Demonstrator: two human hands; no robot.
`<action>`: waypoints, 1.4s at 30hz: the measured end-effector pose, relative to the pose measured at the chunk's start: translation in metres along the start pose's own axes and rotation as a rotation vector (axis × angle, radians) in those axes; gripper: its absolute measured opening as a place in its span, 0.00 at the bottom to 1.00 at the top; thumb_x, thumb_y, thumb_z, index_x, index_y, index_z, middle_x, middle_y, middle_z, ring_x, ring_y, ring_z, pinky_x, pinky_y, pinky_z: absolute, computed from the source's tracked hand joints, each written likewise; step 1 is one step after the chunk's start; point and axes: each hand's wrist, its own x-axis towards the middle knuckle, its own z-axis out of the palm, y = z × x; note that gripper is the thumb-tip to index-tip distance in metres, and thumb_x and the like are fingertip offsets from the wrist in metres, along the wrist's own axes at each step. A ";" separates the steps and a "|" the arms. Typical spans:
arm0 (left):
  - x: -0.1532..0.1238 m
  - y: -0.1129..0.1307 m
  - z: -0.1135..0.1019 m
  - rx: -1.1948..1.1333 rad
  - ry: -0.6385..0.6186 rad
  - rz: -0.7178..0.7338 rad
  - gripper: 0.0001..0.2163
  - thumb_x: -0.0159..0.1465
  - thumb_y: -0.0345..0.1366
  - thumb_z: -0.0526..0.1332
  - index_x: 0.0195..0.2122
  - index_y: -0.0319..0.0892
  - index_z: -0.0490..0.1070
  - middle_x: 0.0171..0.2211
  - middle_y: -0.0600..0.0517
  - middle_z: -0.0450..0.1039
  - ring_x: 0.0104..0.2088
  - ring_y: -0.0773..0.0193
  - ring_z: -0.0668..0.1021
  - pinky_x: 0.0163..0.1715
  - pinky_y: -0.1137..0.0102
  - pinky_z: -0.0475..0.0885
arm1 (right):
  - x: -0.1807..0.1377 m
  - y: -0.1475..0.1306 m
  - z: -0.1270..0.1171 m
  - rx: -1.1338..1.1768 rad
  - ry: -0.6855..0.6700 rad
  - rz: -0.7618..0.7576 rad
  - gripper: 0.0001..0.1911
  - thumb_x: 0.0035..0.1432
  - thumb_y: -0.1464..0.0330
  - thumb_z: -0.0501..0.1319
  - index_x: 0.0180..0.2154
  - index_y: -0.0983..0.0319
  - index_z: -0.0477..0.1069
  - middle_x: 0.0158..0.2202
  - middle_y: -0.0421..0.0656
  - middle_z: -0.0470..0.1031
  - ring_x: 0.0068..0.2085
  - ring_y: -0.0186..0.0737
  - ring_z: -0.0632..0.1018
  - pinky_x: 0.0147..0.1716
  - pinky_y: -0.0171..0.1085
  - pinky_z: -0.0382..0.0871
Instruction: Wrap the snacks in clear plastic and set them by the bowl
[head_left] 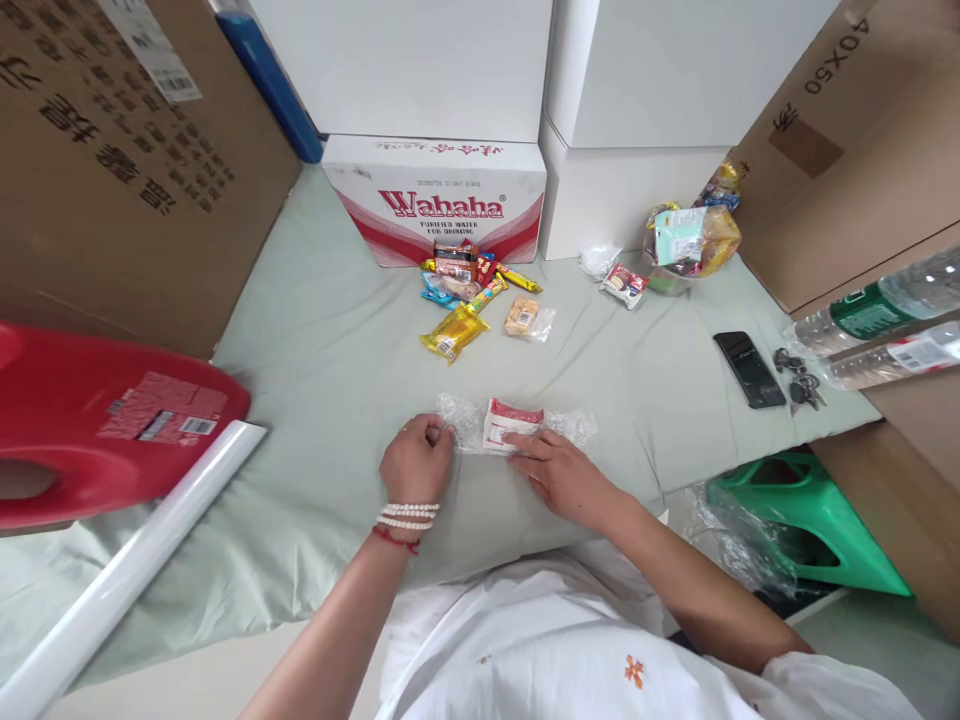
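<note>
**Work surface seen from above, largest items first.** A pale green cloth [322, 350] covers the surface. It is walled by a brown carton [112, 170] on my left, white boxes [660, 90] behind, and a second brown carton [847, 150] on my right. A red container [90, 420] and a white roll [135, 560] lie along my left edge. A green stool [810, 520] stands low on my right. The Wahaha carton [442, 200] stands at the back, with a heap of snack packets [472, 290] just in front of it. A black phone [748, 368] and keys [801, 385] lie well off to the right. Only bare cloth separates my hands from the heap.

The clear bag [465, 420] lies on the cloth directly before me, with its long axis running left to right. A red-and-white packet [510, 420] sits inside it, near the middle. My left hand [416, 462] is clenched on the bag's left end, pinching the film. My right hand [559, 472] is unclenched, its fingers [525, 440] laid flat on the packet.
</note>
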 end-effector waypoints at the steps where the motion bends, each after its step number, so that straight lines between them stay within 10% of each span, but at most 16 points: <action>1: -0.002 -0.004 -0.002 0.049 0.018 0.042 0.14 0.62 0.42 0.60 0.45 0.43 0.77 0.39 0.45 0.78 0.43 0.50 0.78 0.46 0.57 0.73 | -0.003 0.001 0.002 0.028 0.019 -0.004 0.20 0.66 0.77 0.56 0.55 0.61 0.77 0.68 0.46 0.67 0.52 0.48 0.72 0.54 0.50 0.72; 4: -0.004 -0.003 -0.002 0.148 0.097 0.180 0.26 0.60 0.41 0.62 0.59 0.39 0.71 0.61 0.33 0.68 0.63 0.36 0.67 0.59 0.41 0.64 | -0.006 0.002 0.004 0.069 0.063 0.002 0.20 0.66 0.77 0.56 0.55 0.60 0.77 0.69 0.46 0.66 0.53 0.49 0.73 0.53 0.52 0.73; 7: 0.003 0.003 -0.003 0.095 0.041 0.263 0.20 0.55 0.38 0.65 0.50 0.42 0.76 0.67 0.35 0.62 0.72 0.31 0.53 0.65 0.32 0.50 | -0.005 0.005 0.004 0.085 0.081 -0.027 0.18 0.68 0.75 0.56 0.54 0.61 0.78 0.69 0.45 0.67 0.52 0.48 0.73 0.54 0.51 0.73; 11: 0.011 0.008 -0.017 -0.159 -0.089 0.259 0.05 0.57 0.37 0.60 0.30 0.43 0.73 0.45 0.44 0.78 0.52 0.47 0.77 0.56 0.50 0.71 | -0.003 0.010 0.001 0.081 0.089 -0.059 0.15 0.68 0.74 0.57 0.51 0.62 0.79 0.67 0.45 0.69 0.50 0.47 0.72 0.54 0.49 0.73; 14: 0.000 0.024 -0.028 -0.335 -0.207 0.296 0.05 0.59 0.38 0.59 0.32 0.43 0.72 0.30 0.53 0.74 0.32 0.62 0.76 0.36 0.67 0.75 | -0.002 0.011 0.000 0.083 0.097 -0.057 0.15 0.69 0.74 0.56 0.51 0.62 0.79 0.67 0.46 0.70 0.50 0.47 0.73 0.54 0.49 0.73; 20: -0.028 0.066 -0.004 -0.358 -0.377 0.555 0.11 0.62 0.32 0.57 0.38 0.43 0.79 0.37 0.50 0.79 0.34 0.63 0.79 0.37 0.68 0.76 | -0.001 0.010 0.001 0.147 0.078 -0.029 0.20 0.67 0.77 0.55 0.55 0.61 0.77 0.58 0.51 0.76 0.54 0.48 0.75 0.55 0.50 0.74; 28: -0.024 0.058 0.025 0.028 -0.310 0.687 0.14 0.66 0.26 0.56 0.40 0.45 0.82 0.44 0.46 0.79 0.45 0.56 0.78 0.41 0.63 0.76 | -0.028 0.013 -0.008 0.584 0.185 0.102 0.15 0.71 0.66 0.56 0.54 0.56 0.77 0.58 0.49 0.77 0.59 0.45 0.77 0.59 0.49 0.73; 34: -0.037 0.068 0.029 0.246 -0.181 0.650 0.15 0.67 0.27 0.56 0.40 0.49 0.82 0.41 0.45 0.76 0.42 0.53 0.73 0.42 0.60 0.71 | -0.029 0.035 -0.009 0.283 0.607 0.600 0.16 0.66 0.60 0.61 0.52 0.58 0.76 0.55 0.52 0.74 0.54 0.52 0.74 0.54 0.55 0.72; 38: -0.037 0.069 0.033 0.206 0.027 0.424 0.24 0.62 0.34 0.65 0.60 0.44 0.72 0.56 0.37 0.69 0.55 0.42 0.70 0.52 0.49 0.69 | -0.022 0.046 -0.004 0.048 0.515 0.648 0.12 0.59 0.63 0.66 0.45 0.60 0.75 0.60 0.56 0.67 0.59 0.59 0.67 0.58 0.60 0.66; 42: -0.031 0.065 0.034 0.233 -0.057 0.304 0.28 0.62 0.43 0.67 0.61 0.39 0.66 0.51 0.37 0.73 0.53 0.41 0.73 0.48 0.50 0.71 | -0.006 0.030 -0.009 0.231 0.408 0.589 0.03 0.64 0.67 0.59 0.37 0.59 0.71 0.42 0.47 0.74 0.43 0.46 0.74 0.45 0.43 0.72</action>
